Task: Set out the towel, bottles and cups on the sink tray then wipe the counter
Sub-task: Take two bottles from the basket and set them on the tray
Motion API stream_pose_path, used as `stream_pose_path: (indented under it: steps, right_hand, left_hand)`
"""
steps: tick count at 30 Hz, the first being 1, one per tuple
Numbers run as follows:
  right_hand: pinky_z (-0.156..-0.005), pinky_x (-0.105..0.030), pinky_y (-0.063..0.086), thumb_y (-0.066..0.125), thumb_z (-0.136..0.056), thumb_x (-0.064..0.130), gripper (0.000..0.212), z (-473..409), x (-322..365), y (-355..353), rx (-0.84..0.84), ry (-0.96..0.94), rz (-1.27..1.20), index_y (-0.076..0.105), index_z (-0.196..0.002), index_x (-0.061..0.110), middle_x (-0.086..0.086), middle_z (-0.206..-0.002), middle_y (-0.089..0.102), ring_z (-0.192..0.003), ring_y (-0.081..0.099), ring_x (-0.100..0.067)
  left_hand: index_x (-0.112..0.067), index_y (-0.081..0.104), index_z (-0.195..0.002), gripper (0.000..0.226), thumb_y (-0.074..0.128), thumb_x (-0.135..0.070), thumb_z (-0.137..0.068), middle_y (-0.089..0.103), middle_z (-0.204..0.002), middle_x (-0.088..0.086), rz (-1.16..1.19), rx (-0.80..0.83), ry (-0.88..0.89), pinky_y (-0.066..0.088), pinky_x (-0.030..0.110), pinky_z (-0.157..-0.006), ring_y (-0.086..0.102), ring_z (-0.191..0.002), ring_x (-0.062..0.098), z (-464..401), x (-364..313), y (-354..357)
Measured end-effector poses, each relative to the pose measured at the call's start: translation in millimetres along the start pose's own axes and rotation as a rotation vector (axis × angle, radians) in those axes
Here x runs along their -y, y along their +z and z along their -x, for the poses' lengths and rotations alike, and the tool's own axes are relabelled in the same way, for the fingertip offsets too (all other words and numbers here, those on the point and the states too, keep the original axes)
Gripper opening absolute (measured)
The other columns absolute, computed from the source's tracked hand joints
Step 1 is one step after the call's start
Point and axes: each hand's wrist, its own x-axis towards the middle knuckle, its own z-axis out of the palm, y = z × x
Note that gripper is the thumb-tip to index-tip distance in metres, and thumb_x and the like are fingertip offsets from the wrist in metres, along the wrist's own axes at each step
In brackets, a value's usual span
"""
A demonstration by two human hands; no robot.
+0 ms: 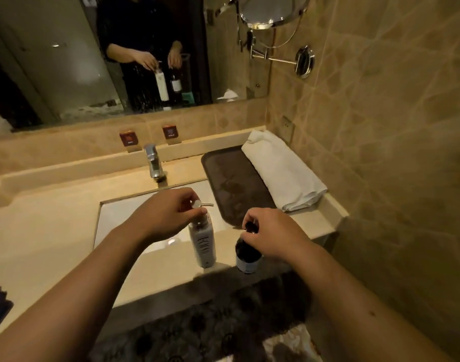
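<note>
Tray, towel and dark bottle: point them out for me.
tray [231,178], head view, bare dark surface.
towel [283,171], head view, middle of the fold.
dark bottle [247,253], head view, body below right hand [273,233].

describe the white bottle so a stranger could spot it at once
Find the sink; at its front right corner two bottles are held by their tops. The white bottle is the tall pale pump one in the left hand, unlike the shorter dark bottle beside it.

Two bottles, one white pump bottle [203,244] and one dark bottle [247,253]; one rolled white towel [283,171]; one dark tray [234,184]; one faucet [153,162]; two hands.
</note>
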Motion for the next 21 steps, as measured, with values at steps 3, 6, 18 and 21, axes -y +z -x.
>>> stream_pose_path:
  steps: [3, 6, 18, 21]
  right_hand:
    - [-0.066, -0.021, 0.05, 0.073, -0.09, 0.035, 0.014, -51, -19, -21, 0.009, -0.028, 0.007, 0.059, -0.09, 0.036, 0.013, -0.084, 0.058, -0.077, 0.058, -0.008]
    - [-0.072, -0.023, 0.054, 0.074, -0.09, 0.034, 0.015, -95, -32, -32, 0.016, -0.044, 0.025, 0.059, -0.092, 0.036, 0.011, -0.087, 0.059, -0.08, 0.06, -0.011]
    - [-0.061, -0.018, 0.04, 0.072, -0.092, 0.031, 0.01, -244, -50, -38, 0.033, 0.054, -0.012, 0.062, -0.096, 0.03, 0.008, -0.091, 0.06, -0.079, 0.056, -0.009]
    - [-0.057, -0.016, 0.035, 0.071, -0.093, 0.03, 0.011, -278, -50, -35, 0.032, 0.093, -0.02, 0.061, -0.097, 0.03, 0.011, -0.085, 0.056, -0.071, 0.051, -0.005]
  left_hand:
    - [-0.024, 0.063, -0.104, 0.017, 0.062, -0.038, -0.095, 0.064, -0.095, -0.004, 0.013, -0.042, -0.035, 0.047, 0.025, -0.069, 0.061, -0.086, 0.013, -47, -6, -8]
    - [-0.019, 0.065, -0.111, 0.024, 0.062, -0.038, -0.095, 0.066, -0.1, -0.001, 0.046, -0.104, -0.05, 0.051, 0.029, -0.074, 0.062, -0.09, 0.017, -89, -5, -11]
    - [-0.021, 0.064, -0.104, 0.024, 0.064, -0.042, -0.093, 0.061, -0.088, -0.005, 0.064, -0.134, -0.008, 0.045, 0.025, -0.061, 0.058, -0.08, 0.011, -277, 43, -19]
    - [-0.021, 0.064, -0.102, 0.026, 0.064, -0.045, -0.093, 0.062, -0.088, -0.004, 0.047, -0.108, -0.002, 0.046, 0.029, -0.062, 0.059, -0.081, 0.014, -322, 59, -17]
